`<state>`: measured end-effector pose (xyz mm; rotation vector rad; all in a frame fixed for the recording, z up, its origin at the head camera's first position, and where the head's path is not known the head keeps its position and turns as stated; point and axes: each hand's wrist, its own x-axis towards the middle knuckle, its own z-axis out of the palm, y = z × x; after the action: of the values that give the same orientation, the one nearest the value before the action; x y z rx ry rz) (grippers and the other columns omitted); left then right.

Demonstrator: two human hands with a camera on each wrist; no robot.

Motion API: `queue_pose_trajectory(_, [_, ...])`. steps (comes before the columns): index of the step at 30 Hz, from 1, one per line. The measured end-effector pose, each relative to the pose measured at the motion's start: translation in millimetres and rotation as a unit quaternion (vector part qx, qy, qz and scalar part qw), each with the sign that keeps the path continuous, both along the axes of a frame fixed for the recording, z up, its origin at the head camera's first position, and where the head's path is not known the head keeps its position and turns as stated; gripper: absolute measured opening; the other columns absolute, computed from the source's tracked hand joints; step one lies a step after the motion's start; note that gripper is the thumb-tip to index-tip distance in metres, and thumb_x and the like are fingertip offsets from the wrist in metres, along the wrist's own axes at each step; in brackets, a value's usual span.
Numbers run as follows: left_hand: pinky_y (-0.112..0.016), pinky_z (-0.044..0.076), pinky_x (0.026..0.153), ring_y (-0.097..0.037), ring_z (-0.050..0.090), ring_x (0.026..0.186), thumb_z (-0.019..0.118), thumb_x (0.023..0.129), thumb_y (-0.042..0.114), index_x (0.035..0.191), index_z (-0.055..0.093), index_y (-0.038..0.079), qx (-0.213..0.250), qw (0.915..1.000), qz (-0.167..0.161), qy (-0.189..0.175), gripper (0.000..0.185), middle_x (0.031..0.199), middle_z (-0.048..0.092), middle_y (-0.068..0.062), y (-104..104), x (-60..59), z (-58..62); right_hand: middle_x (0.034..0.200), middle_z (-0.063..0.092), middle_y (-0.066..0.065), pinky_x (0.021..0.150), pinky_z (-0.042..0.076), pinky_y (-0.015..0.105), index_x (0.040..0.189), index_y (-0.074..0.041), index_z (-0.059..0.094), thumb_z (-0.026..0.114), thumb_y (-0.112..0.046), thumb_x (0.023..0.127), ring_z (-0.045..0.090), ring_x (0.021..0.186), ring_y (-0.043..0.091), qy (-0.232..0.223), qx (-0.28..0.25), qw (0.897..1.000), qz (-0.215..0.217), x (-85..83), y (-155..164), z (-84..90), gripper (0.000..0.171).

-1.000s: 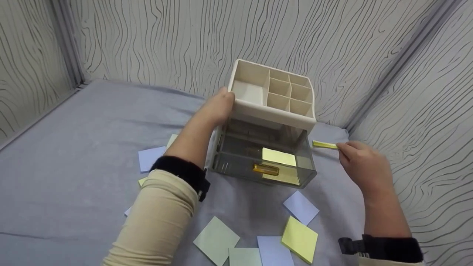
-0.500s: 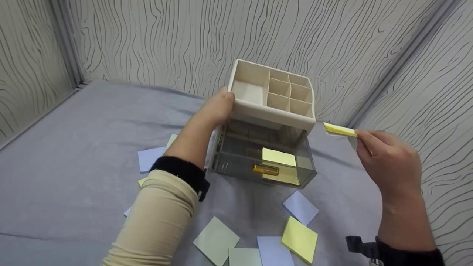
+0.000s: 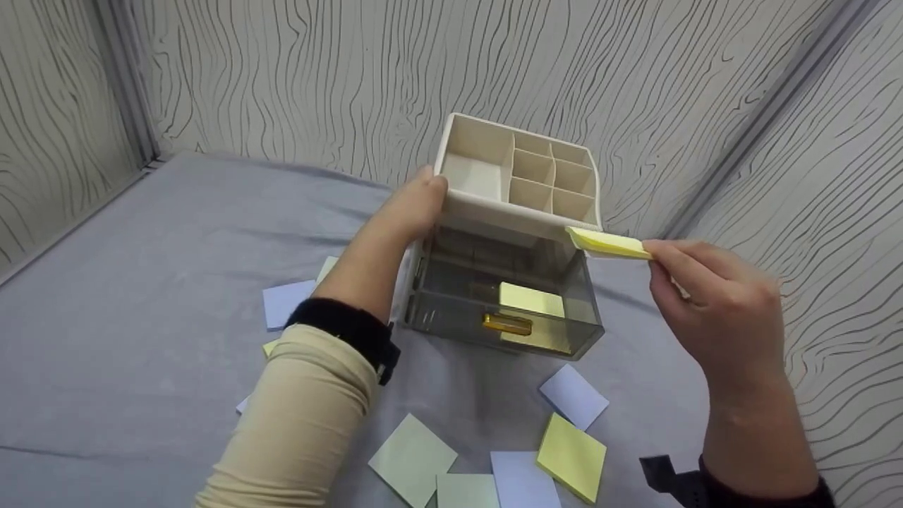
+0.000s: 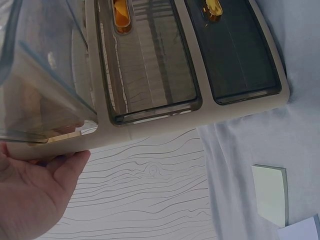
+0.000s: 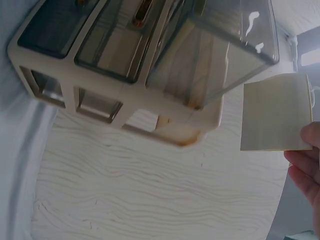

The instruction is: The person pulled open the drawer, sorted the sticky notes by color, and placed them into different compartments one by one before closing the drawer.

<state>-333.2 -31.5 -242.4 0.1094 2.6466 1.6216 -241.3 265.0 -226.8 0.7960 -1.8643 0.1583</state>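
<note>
Left hand: the left hand [image 3: 416, 204] sits at centre frame in the head view, pressed against the left side of the organiser [image 3: 518, 190] just under its cream top tray; palm and thumb touch the wall, and how the fingers lie behind it cannot be told.
Right hand: the right hand [image 3: 712, 303], at right of the frame, pinches one corner of a yellow pad [image 3: 608, 243] between thumb and fingertips (the other fingers are loosely curled).
Pad: held in the air, roughly flat, its free end at the right front corner of the top tray, above the drawer [image 3: 508, 303].
Drawer: pulled out at frame centre, smoky clear walls, gold handle [image 3: 506, 324] at its front, one yellow note [image 3: 532, 299] lying inside.
Loose notes: scattered on the grey cloth [image 3: 141, 296] at lower centre, a yellow one [image 3: 573, 457], pale green and lilac ones beside it; more lie left of the forearm.
Walls: wavy-lined panels fill the upper frame.
</note>
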Motion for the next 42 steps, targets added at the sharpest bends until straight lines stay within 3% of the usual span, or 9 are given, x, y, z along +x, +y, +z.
queue_pose_trajectory(9, [-0.045,0.027,0.104,-0.026,0.037,0.126,0.016,0.097,0.030,0.136,0.028,0.009,-0.005,1.0000,0.000,0.008,0.046,0.141,0.036,-0.012,0.8,-2.2,-1.0,0.078,0.068,0.009,0.059,0.050,0.038,0.090,-0.003,0.072,0.058,-0.006,0.079,0.062,0.067,0.024,-0.019,0.037,0.997,0.060,-3.3,-29.7,-6.3,0.018])
queue_pose_trajectory(16, [-0.042,0.029,0.104,-0.026,0.040,0.122,0.017,0.096,0.027,0.131,0.033,0.008,-0.010,0.9996,0.007,0.024,0.043,0.138,0.040,-0.012,0.8,-2.7,-1.3,0.078,0.068,0.007,0.060,0.049,0.040,0.090,-0.006,0.072,0.060,-0.001,0.077,0.062,0.068,0.025,-0.046,0.057,0.994,0.086,-8.8,-53.6,-10.8,0.018])
queue_pose_trajectory(28, [-0.040,0.031,0.102,-0.025,0.044,0.116,0.017,0.097,0.028,0.124,0.037,0.007,-0.012,0.9994,0.013,0.030,0.040,0.134,0.045,-0.013,3.5,-3.6,-2.8,0.077,0.066,0.004,0.056,0.051,0.032,0.088,-0.006,0.071,0.066,-0.003,0.075,0.062,0.068,0.019,-0.051,0.139,0.986,0.072,-22.0,-79.8,-21.6,0.014])
queue_pose_trajectory(37, [-0.041,0.030,0.103,-0.025,0.042,0.119,0.016,0.097,0.030,0.132,0.031,0.010,-0.014,0.9997,0.007,0.017,0.043,0.137,0.041,-0.012,2.6,-2.6,-1.7,0.078,0.067,-0.004,0.055,0.049,0.030,0.086,-0.013,0.072,0.067,-0.008,0.076,0.062,0.065,0.013,-0.089,0.171,0.979,0.063,-27.3,-91.8,-21.2,0.012])
queue_pose_trajectory(42, [-0.040,0.031,0.102,-0.024,0.042,0.118,0.016,0.097,0.029,0.133,0.031,0.010,-0.003,0.9998,0.008,0.018,0.044,0.136,0.042,-0.011,1.6,-1.3,-1.7,0.079,0.067,-0.004,0.055,0.049,0.029,0.087,-0.014,0.073,0.066,-0.007,0.076,0.061,0.064,0.012,-0.142,0.185,0.970,0.065,-28.5,-95.6,-18.6,0.014])
